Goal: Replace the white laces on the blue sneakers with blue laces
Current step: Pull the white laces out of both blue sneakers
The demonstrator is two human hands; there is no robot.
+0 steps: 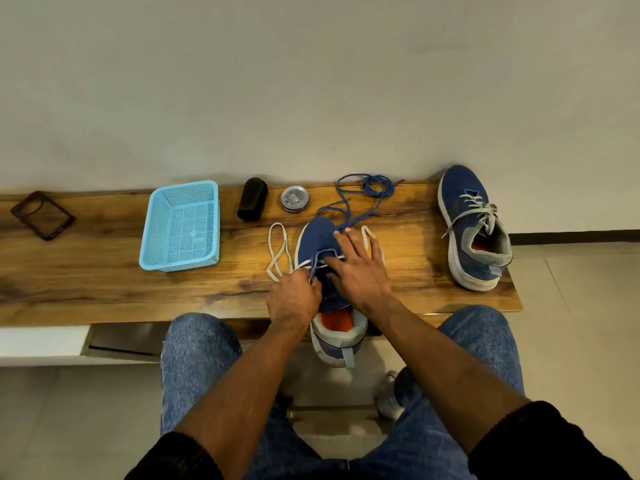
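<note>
Left hand point(294, 299) sits at the left side of the near sneaker point(318, 244), fingers curled and pinching the blue lace point(363, 188) right at the lower eyelets, likely feeding or pulling it through. Right hand point(358, 268) lies flat on the shoe's upper with fingers spread and straight, gripping nothing; judged to be pinning the shoe so it doesn't slide while the lace is drawn. The shoe lies toe away from the person, heel hanging off the near edge of the table point(104, 271) between the knees, which keeps the eyelets right under both hands. Its white lace point(277, 251) appears still partly threaded: one loop trails out to the left of the shoe, just beyond the left hand, another strand shows on the right side under the right hand's fingers. The rest of the blue lace runs from the toe area back to a loose tangle near the wall, beyond the right hand's fingertips, slack enough to pull. The second sneaker point(474, 230) stands well to the right, apart from both hands, white lace still tied, so not started. Further left along the table: round tin point(295, 199), black brush-like object point(252, 199), light blue basket point(180, 226), and a dark frame-like item point(41, 214) at far left.
</note>
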